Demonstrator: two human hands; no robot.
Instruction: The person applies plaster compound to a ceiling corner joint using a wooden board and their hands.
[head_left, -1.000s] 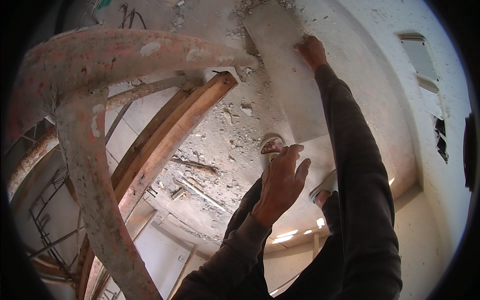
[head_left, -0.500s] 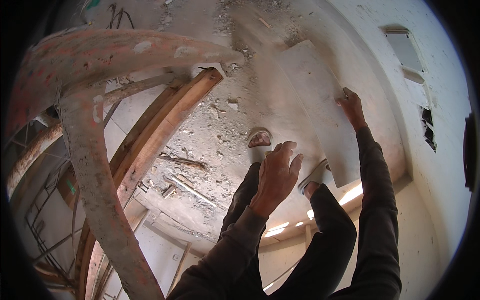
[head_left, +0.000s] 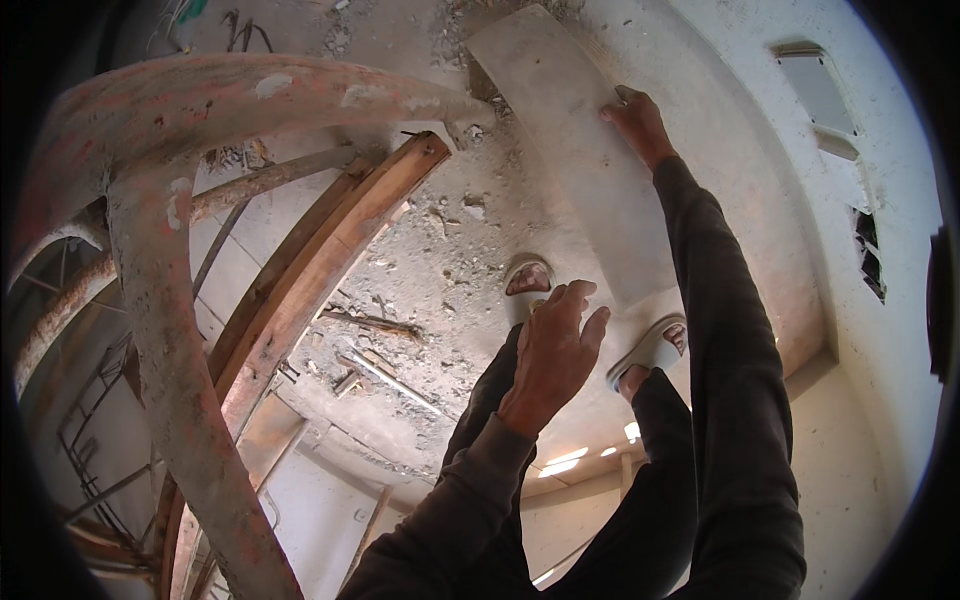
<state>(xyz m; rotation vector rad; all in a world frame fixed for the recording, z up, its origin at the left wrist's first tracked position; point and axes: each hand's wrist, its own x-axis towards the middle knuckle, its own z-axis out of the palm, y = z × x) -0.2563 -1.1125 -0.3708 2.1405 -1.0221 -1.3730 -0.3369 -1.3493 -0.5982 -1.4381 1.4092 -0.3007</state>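
Note:
My right hand grips the right edge of a long, dusty grey board lying along the floor at upper centre, with its far end near the top of the view. My left hand hangs at lower centre with fingers apart and slightly bent, holding nothing that shows. Beyond it my sandalled left foot stands among grit and broken bits. My right foot, also in a sandal, is beside my right forearm, below the board's near end.
A heavy paint-flecked branching beam crosses the left side, over rusty poles and reddish timbers. Wood scraps lie on the floor. A white wall at the right has rectangular openings.
The board and my right hand swung down and right half a second ago and now are back up and left, farther from me. My left hand has barely moved.

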